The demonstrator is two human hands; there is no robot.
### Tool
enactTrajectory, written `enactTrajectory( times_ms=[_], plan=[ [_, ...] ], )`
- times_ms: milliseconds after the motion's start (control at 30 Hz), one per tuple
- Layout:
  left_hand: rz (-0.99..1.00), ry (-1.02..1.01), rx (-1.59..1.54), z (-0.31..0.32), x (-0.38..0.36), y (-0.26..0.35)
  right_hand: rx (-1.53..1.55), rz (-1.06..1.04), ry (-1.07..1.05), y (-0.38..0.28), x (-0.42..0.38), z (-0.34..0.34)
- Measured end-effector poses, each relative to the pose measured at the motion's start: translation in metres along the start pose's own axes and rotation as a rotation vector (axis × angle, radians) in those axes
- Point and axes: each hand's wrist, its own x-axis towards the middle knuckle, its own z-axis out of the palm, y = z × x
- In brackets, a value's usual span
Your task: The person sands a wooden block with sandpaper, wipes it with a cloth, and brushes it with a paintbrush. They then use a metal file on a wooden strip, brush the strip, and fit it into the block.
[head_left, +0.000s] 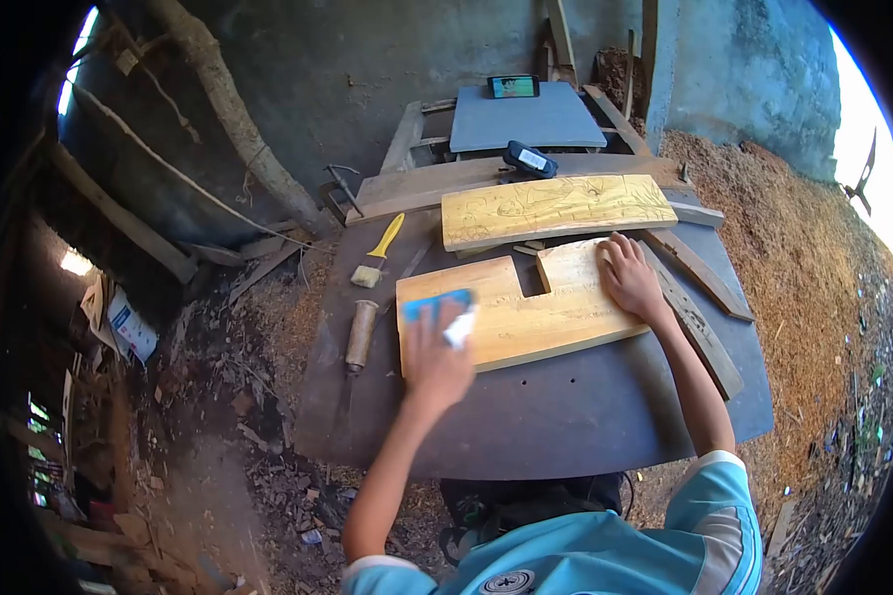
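Observation:
A pale wooden board [506,332] with a rectangular notch in its far edge lies on the dark table. My left hand [439,357] is on the board's left part, closed over a blue and white piece [437,303] that looks like a cloth or sanding sheet, blurred by motion. My right hand [630,276] lies on the board's right end, fingers spread over the far edge, holding nothing. Behind it rests a second board [556,210] with line drawings on it. A yellow-handled brush [381,254] and a cylindrical-handled tool [361,332] lie left of the notched board.
Wooden strips [700,273] lie along the right of the table [526,426]. At the back are a black device [530,160] and a phone [514,86] on a grey panel [526,119]. Sawdust [794,288] is heaped on the right.

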Motion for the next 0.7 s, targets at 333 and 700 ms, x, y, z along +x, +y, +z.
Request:
enactTrajectory(
  times_ms=[333,700],
  plan=[
    [0.187,-0.103,-0.042,0.033,0.088,0.078,-0.041,-0.034,-0.083,0.010,-0.003,0.006],
    [0.048,0.020,-1.431,-0.023,0.017,0.035,1.415,-0.272,-0.324,-0.081,-0.034,-0.006]
  ],
)
